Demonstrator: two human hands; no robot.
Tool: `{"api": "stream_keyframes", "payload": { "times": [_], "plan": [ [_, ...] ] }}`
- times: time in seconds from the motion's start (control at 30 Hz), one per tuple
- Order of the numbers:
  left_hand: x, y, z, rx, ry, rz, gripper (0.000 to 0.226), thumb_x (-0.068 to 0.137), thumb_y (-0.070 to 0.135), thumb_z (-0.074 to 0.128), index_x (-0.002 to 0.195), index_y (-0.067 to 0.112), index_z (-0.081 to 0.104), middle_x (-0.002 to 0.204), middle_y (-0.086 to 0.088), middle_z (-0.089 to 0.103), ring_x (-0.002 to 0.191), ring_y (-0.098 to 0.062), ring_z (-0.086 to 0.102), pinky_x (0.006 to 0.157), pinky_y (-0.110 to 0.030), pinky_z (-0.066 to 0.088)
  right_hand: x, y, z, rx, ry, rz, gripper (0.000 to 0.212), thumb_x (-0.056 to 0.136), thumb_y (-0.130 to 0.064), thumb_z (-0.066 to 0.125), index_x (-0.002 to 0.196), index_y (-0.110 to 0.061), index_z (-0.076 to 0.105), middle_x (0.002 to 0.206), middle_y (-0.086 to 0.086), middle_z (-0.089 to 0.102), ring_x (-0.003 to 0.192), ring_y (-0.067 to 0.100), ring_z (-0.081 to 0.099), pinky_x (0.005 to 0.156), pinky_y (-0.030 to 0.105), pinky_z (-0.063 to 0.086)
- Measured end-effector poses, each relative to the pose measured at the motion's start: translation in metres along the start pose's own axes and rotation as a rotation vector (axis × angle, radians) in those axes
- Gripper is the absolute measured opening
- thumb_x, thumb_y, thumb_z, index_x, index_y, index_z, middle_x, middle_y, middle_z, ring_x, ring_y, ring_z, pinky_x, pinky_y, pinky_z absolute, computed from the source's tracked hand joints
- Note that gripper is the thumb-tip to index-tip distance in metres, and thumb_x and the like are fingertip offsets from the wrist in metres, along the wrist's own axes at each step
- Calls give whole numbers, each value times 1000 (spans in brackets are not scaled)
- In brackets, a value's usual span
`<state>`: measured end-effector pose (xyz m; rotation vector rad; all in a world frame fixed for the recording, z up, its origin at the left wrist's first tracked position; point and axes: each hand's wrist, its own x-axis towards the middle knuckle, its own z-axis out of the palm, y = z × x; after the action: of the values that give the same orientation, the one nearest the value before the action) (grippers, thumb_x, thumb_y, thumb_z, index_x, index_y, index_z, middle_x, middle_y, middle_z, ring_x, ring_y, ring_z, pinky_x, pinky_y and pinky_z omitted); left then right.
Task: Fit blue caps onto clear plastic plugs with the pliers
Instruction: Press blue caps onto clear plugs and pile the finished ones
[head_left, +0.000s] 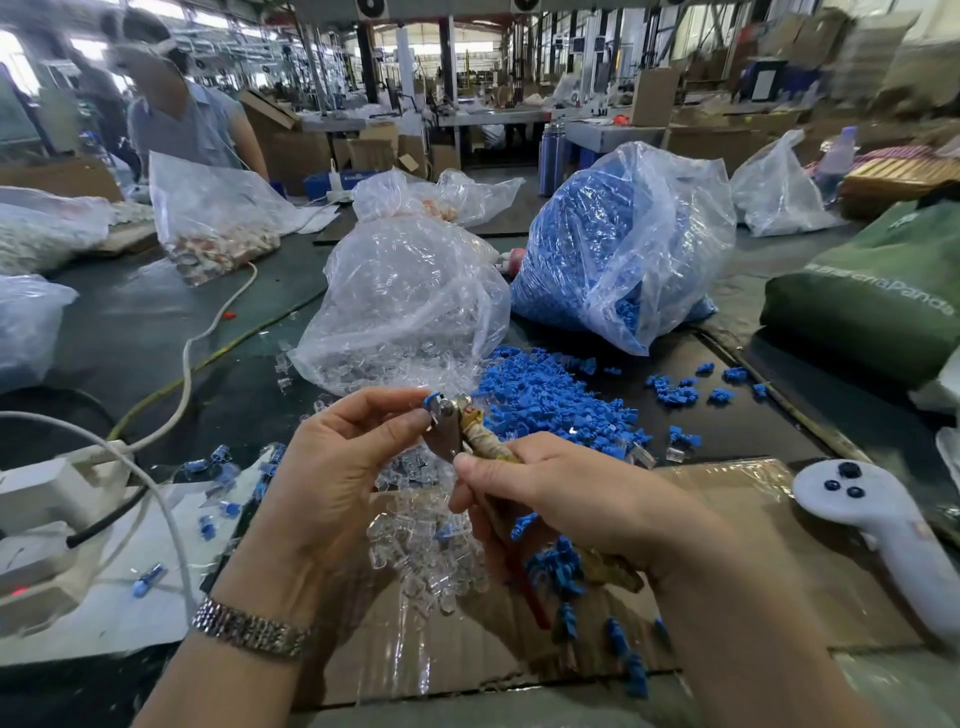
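My right hand (561, 499) grips the tape-wrapped handles of the pliers (467, 431), whose metal jaws point up and left. At the jaws sits a blue cap (431, 401), pinched there by the fingertips of my left hand (337, 467); any clear plug under it is hidden. A heap of clear plugs (415, 551) lies on the cardboard below my hands. Loose blue caps (550, 400) are piled just beyond the pliers, with more blue caps (561, 566) under my right hand. Finished capped plugs (223, 457) lie scattered to the left.
A clear bag of plugs (410, 301) and a bag of blue caps (618, 244) stand behind. A white controller (878, 519) lies right, a green bag (872, 296) beyond it. White cables and a power strip (47, 499) sit left. Another person (182, 114) works at far left.
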<state>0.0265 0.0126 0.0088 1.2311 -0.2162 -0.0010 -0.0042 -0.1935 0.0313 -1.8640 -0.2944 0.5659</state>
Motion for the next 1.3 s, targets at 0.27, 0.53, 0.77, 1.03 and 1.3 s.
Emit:
{"api": "stream_keyframes", "payload": {
  "times": [0.27, 0.53, 0.77, 1.03, 1.3],
  "plan": [
    [0, -2, -2, 43, 20, -5, 34, 57, 25, 85, 90, 16, 82, 99, -11, 78, 95, -19, 74, 80, -21, 58, 2, -5, 8, -9, 49, 22, 48, 102, -48, 55, 81, -7, 68, 63, 6, 63, 54, 22, 65, 53, 29, 55],
    [1, -8, 1, -56, 74, -23, 21, 74, 4, 71, 95, 4, 77, 99, -19, 75, 91, -27, 76, 77, -28, 61, 5, -4, 9, 66, 45, 36, 49, 102, -48, 56, 91, -2, 70, 70, 9, 66, 62, 26, 68, 61, 36, 60],
    [0, -5, 2, -55, 64, -45, 23, 76, 2, 69, 99, 1, 72, 100, -19, 75, 93, -27, 74, 78, -30, 61, 8, -1, 9, 142, -15, 39, 47, 103, -45, 55, 93, -1, 69, 74, 10, 64, 67, 27, 66, 76, 51, 63],
    [2, -9, 1, -33, 107, 21, 18, 75, 3, 71, 92, 7, 78, 93, -15, 77, 86, -24, 76, 76, -27, 61, 17, 4, 20, 141, 81, 16, 47, 100, -49, 58, 86, -6, 71, 66, 9, 65, 59, 27, 66, 63, 40, 59],
    [6, -10, -7, 1, 160, 96, 19, 76, 7, 73, 91, 16, 82, 93, -11, 78, 87, -21, 76, 76, -24, 60, 13, 7, 8, 121, -100, 62, 40, 98, -27, 66, 116, 8, 62, 96, 15, 75, 94, 32, 73, 98, 50, 56]
  ]
}}
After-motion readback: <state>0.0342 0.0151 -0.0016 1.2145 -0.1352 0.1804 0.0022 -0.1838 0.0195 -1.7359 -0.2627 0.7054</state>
